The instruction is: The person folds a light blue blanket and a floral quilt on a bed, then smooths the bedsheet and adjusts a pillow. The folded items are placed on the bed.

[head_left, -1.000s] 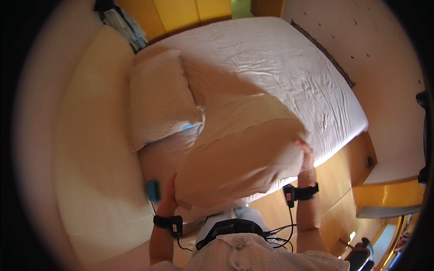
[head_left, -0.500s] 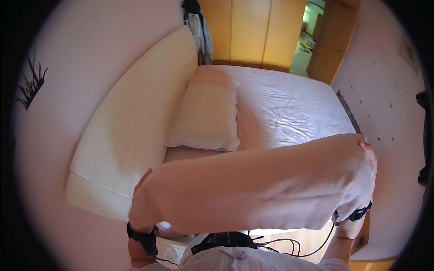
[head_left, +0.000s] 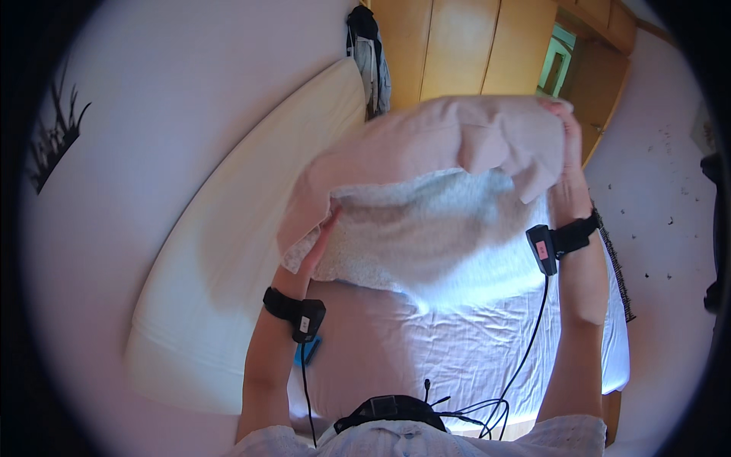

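My two hands hold a plain pale-pink pillow [head_left: 434, 141] up over the bed, its top arched and its near edge creased. My right hand [head_left: 567, 133] grips its far right corner, fingers curled over the top. At the near left corner, my left hand [head_left: 324, 236] is closed on the edge, partly covered by fabric with a lacy trim. Below the raised side shows a whitish textured surface [head_left: 373, 255]; I cannot tell whether it is the pillow's underside or the other pillow lying on the bed.
The bed [head_left: 365, 335] has a wrinkled pale sheet, with a small blue object [head_left: 307, 352] near my left forearm. A cream headboard [head_left: 236, 206] stands at left. Behind are wooden wardrobe doors [head_left: 457, 53] and hanging clothes [head_left: 369, 61]. Cables [head_left: 541, 327] run from black wrist devices.
Both hands have lifted the pillow up and away from my body, over the bed. Its near edge has risen, showing the textured surface below. The view has shifted slightly.
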The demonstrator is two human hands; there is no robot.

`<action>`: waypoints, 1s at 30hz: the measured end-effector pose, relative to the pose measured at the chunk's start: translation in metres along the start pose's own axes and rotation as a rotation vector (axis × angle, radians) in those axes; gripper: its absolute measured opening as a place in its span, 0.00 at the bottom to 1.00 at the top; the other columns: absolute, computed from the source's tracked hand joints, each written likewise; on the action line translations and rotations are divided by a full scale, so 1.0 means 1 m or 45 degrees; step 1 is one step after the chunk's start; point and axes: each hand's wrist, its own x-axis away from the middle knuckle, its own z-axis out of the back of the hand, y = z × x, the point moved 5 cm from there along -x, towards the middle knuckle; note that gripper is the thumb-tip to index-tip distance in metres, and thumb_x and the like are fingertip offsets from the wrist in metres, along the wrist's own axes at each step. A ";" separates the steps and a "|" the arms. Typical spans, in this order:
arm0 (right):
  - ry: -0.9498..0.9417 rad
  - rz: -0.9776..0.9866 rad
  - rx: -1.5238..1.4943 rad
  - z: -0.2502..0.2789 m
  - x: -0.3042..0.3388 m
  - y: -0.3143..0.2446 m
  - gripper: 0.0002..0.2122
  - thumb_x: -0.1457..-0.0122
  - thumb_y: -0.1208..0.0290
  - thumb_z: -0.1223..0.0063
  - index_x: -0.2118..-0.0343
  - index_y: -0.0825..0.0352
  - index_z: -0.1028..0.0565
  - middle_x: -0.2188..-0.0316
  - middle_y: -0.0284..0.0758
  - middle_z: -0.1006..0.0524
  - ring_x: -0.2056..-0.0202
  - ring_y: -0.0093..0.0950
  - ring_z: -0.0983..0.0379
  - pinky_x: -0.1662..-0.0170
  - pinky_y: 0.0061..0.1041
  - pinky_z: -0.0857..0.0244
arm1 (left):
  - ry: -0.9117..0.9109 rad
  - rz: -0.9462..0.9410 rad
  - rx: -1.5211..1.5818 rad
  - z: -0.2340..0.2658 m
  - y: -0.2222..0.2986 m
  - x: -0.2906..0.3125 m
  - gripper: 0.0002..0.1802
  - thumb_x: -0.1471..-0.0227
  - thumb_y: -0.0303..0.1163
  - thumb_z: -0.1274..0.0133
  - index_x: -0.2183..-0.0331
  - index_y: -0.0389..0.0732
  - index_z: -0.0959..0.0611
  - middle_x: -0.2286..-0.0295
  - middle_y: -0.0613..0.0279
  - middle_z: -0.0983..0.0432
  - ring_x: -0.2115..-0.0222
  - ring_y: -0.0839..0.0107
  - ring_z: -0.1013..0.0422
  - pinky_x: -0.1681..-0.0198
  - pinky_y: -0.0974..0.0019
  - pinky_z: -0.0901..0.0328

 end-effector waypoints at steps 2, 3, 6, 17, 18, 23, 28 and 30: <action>-0.020 0.211 -0.016 0.005 -0.004 -0.020 0.08 0.51 0.66 0.52 0.74 0.66 0.29 0.76 0.32 0.28 0.74 0.25 0.31 0.69 0.22 0.36 | -0.072 -0.217 -0.028 -0.022 0.016 -0.012 0.23 0.47 0.37 0.59 0.51 0.37 0.36 0.53 0.57 0.37 0.52 0.61 0.39 0.50 0.55 0.42; -0.008 0.284 -0.012 0.021 0.011 -0.023 0.09 0.51 0.66 0.53 0.73 0.66 0.29 0.75 0.32 0.28 0.73 0.25 0.31 0.68 0.23 0.36 | -0.009 -0.155 -0.048 -0.029 0.019 -0.013 0.23 0.47 0.36 0.58 0.51 0.36 0.35 0.55 0.57 0.34 0.54 0.62 0.37 0.53 0.58 0.39; -0.132 0.679 0.199 0.077 0.031 -0.014 0.11 0.49 0.64 0.57 0.69 0.66 0.30 0.71 0.31 0.28 0.70 0.24 0.31 0.65 0.23 0.35 | -0.119 0.026 -0.136 -0.022 0.021 -0.007 0.23 0.49 0.34 0.55 0.52 0.34 0.34 0.58 0.57 0.31 0.58 0.64 0.32 0.58 0.64 0.35; -0.128 -0.971 0.737 0.252 0.105 0.486 0.21 0.50 0.62 0.48 0.54 0.65 0.33 0.61 0.34 0.29 0.58 0.27 0.33 0.56 0.28 0.37 | 0.611 0.811 -0.735 0.329 -0.151 -0.048 0.19 0.48 0.39 0.54 0.56 0.38 0.29 0.61 0.59 0.30 0.62 0.68 0.32 0.61 0.59 0.34; 0.444 -1.503 0.186 0.263 0.137 0.517 0.21 0.48 0.64 0.49 0.52 0.65 0.34 0.58 0.35 0.29 0.55 0.26 0.34 0.54 0.29 0.38 | 0.710 0.842 -0.683 0.339 -0.160 -0.041 0.20 0.48 0.40 0.54 0.55 0.39 0.30 0.61 0.60 0.30 0.61 0.68 0.32 0.61 0.59 0.35; 0.041 -0.447 0.793 0.231 0.106 0.504 0.20 0.48 0.67 0.48 0.53 0.68 0.34 0.59 0.37 0.28 0.58 0.27 0.32 0.57 0.26 0.36 | 0.943 0.758 -0.567 0.331 -0.187 -0.035 0.25 0.50 0.45 0.51 0.53 0.45 0.32 0.60 0.64 0.31 0.61 0.67 0.33 0.61 0.59 0.37; 0.477 -0.990 -0.091 0.193 0.015 0.468 0.18 0.50 0.70 0.47 0.56 0.71 0.32 0.62 0.37 0.27 0.60 0.28 0.30 0.59 0.23 0.34 | 0.747 0.627 -0.518 0.290 -0.183 -0.088 0.23 0.50 0.45 0.51 0.53 0.48 0.31 0.61 0.66 0.29 0.59 0.69 0.34 0.60 0.62 0.37; 0.353 -0.783 -0.231 0.182 -0.018 0.432 0.19 0.51 0.74 0.46 0.55 0.72 0.33 0.64 0.39 0.26 0.63 0.29 0.28 0.61 0.26 0.32 | 0.646 0.416 -0.343 0.273 -0.165 -0.106 0.20 0.48 0.42 0.53 0.54 0.47 0.30 0.61 0.66 0.30 0.58 0.69 0.34 0.58 0.61 0.38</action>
